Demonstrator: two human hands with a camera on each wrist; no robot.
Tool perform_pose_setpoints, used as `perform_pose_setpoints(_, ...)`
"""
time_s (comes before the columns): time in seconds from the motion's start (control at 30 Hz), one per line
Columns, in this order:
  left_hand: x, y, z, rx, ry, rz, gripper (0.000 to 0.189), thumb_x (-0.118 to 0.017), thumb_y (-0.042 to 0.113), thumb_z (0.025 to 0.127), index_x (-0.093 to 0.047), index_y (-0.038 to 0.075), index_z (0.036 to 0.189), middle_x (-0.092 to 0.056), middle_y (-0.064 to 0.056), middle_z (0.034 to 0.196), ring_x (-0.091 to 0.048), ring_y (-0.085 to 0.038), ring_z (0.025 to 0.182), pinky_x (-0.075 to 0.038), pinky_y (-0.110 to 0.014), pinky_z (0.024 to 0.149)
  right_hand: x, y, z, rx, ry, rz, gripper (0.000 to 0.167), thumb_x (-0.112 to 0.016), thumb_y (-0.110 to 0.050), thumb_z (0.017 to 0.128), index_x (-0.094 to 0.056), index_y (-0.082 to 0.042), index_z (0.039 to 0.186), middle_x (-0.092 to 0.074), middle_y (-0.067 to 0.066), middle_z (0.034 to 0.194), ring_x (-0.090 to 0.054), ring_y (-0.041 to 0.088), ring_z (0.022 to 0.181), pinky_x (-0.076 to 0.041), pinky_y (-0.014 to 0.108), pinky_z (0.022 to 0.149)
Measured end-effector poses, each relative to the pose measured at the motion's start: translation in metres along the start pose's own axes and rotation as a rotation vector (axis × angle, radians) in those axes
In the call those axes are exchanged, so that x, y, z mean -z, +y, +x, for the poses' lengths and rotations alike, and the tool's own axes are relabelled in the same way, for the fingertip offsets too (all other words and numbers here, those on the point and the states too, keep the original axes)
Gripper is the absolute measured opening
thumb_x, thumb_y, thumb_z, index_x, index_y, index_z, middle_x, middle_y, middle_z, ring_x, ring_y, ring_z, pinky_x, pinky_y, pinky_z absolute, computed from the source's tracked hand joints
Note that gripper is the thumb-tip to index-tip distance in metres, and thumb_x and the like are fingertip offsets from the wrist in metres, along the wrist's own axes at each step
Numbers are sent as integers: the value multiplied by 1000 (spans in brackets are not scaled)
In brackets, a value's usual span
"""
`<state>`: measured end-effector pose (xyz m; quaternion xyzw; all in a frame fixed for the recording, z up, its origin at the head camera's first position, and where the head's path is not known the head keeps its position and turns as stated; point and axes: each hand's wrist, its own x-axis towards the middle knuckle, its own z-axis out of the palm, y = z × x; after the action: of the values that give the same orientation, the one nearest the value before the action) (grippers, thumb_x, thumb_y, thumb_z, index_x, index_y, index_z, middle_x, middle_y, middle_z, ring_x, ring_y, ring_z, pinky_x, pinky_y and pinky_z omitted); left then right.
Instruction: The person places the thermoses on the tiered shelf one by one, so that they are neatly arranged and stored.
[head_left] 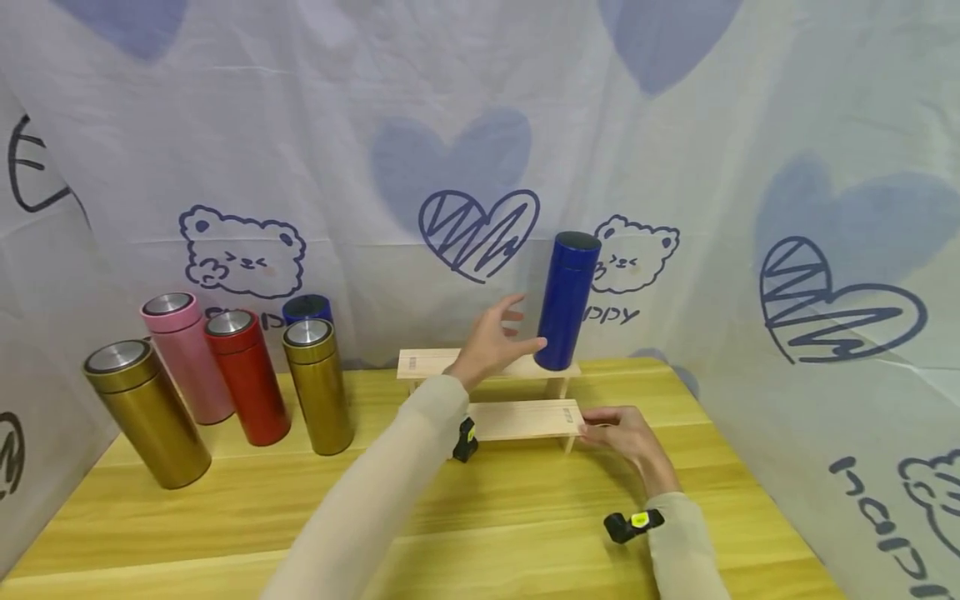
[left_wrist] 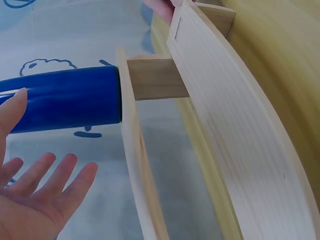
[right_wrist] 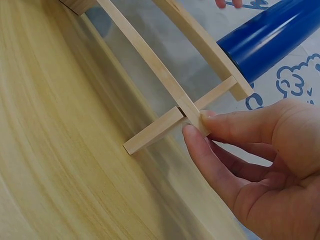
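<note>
Vertically oriented, the blue bottle point(head_left: 567, 304) stands at the right end of the far upper shelf point(head_left: 431, 363), dark top facing up. The lower shelf point(head_left: 525, 419), also running left to right, lies on the near side; the left sleeve point(head_left: 375, 492) masks its left end. The left hand point(head_left: 491, 342) is spread, its thumb beside the bottle; contact cannot be confirmed. The right hand point(head_left: 626, 433) pinches the lower shelf's right end. At left on the desk point(head_left: 525, 533) stand a pink bottle point(head_left: 191, 367), a red bottle point(head_left: 251, 383), two gold bottles point(head_left: 150, 417) and a second blue bottle point(head_left: 306, 307). Bottle finish: glossy blue.
</note>
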<state>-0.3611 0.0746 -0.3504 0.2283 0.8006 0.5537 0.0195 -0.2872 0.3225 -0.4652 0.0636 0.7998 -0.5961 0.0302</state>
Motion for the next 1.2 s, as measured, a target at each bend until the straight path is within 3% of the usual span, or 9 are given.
perform_pose_setpoints(0.33,27,-1,-22,-32,-29,50,71,-82,24,89,-50,22,152,-61,-15,145,-62,-40,128,-58,-49,102,2,-1,0,4,-19,20,42,-70,7,92,-58,20,130,-70,32,117,-75,14,82,-65,31,81)
perform_pose_setpoints(0.63,52,-11,-47,-102,-96,147,65,-81,24,90,-54,21,149,-62,-11,146,-63,-36,129,-58,-48,102,2,-2,0,3,-32,21,44,-70,8,92,-56,22,131,-70,32,116,-75,13,82,-65,33,82)
perform_pose_setpoints(0.83,65,-16,-64,-126,-113,140,64,-80,21,91,-54,20,149,-61,-12,147,-62,-40,128,-60,-48,98,1,-2,-2,9,-30,20,44,-70,9,91,-56,22,131,-68,35,117,-75,14,81,-65,32,80)
perform_pose_setpoints(1.2,84,-32,-96,-92,-133,139,63,-81,22,90,-55,18,148,-58,-18,148,-61,-41,130,-54,-59,104,1,-3,-2,11,-39,9,44,-69,7,93,-56,21,132,-69,33,120,-75,11,81,-65,32,82)
